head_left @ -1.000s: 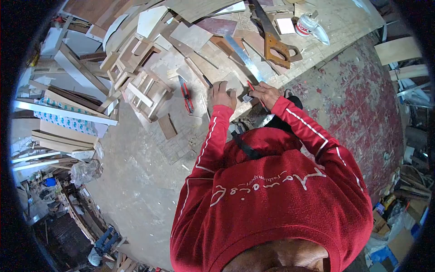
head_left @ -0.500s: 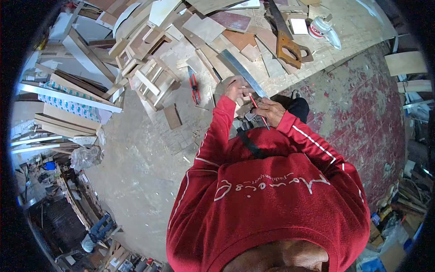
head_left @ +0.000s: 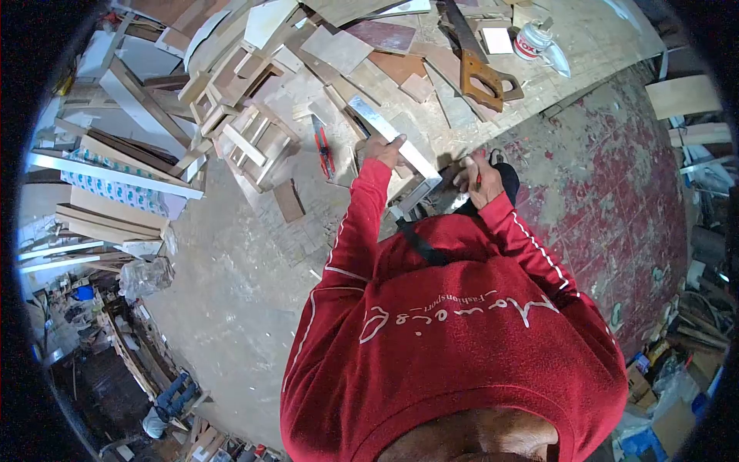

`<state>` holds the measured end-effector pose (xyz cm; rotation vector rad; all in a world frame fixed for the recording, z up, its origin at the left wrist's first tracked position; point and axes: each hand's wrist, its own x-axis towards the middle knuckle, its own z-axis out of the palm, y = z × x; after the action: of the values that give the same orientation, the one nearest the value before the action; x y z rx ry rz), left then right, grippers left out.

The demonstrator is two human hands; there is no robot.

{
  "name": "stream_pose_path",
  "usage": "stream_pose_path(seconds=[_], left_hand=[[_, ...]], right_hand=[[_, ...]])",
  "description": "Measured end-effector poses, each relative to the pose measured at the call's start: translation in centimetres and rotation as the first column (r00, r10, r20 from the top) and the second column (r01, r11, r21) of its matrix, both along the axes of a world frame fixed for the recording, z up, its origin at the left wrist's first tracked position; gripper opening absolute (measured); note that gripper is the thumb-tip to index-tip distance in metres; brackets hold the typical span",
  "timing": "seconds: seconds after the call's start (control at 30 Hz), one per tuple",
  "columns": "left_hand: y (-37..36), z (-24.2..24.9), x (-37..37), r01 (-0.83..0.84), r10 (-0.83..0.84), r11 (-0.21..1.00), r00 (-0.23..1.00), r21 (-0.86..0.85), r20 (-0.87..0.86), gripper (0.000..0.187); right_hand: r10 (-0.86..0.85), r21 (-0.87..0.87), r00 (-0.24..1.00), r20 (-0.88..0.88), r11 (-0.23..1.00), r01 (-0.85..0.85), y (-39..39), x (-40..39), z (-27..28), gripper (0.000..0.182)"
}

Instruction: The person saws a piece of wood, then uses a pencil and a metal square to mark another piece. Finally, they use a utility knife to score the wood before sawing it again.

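Observation:
My left hand is closed around the edge of a long silvery metal bar, its thumb lying on the upper face. The bar slants from the workbench towards my lap, and its near end looks like a box section or channel. To the right, my right hand is raised apart from the bar, with curled fingers around a thin red pencil, of which only a short bit shows. A red-handled utility knife lies on the bench left of my left hand.
A handsaw and a white tub sit on the workbench. Small wooden frames stand at the left among many offcuts. A brown wood block lies below them. Timber strips are stacked further left.
The metal bar has turned to show a bright broad face, and my left hand now grips it. My right hand has moved right, away from the bar, with the pencil.

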<state>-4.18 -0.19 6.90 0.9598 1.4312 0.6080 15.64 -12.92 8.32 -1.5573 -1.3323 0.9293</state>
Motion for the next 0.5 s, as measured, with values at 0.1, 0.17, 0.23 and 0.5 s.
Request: stream_pose_path(seconds=[0.1,0.17,0.23,0.5], left_hand=[[-0.4,-0.8,0.0,0.004,-0.004,1.0,1.0,0.0,0.006,0.034],[-0.4,-2.1,0.2,0.002,0.008,0.998,0.983,-0.056,0.181,0.031],[-0.4,-1.5,0.7,0.027,-0.015,0.996,0.989,-0.086,0.145,0.031],[-0.8,-2.4,-1.2,0.582,-0.185,0.757,0.627,0.298,-0.756,0.044]], right_hand=[[-0.082,-0.128,0.997,0.001,0.988,0.082,-0.3,-0.4,-4.7,0.022],[-0.041,-0.114,0.999,0.016,0.993,0.043,-0.6,-1.4,-4.7,0.032],[0.008,-0.23,0.996,-0.087,0.973,-0.028,-1.0,-1.9,-4.9,0.031],[-0.194,-0.338,0.931,-0.309,0.938,0.083,-3.0,-1.9,-6.3,0.017]])
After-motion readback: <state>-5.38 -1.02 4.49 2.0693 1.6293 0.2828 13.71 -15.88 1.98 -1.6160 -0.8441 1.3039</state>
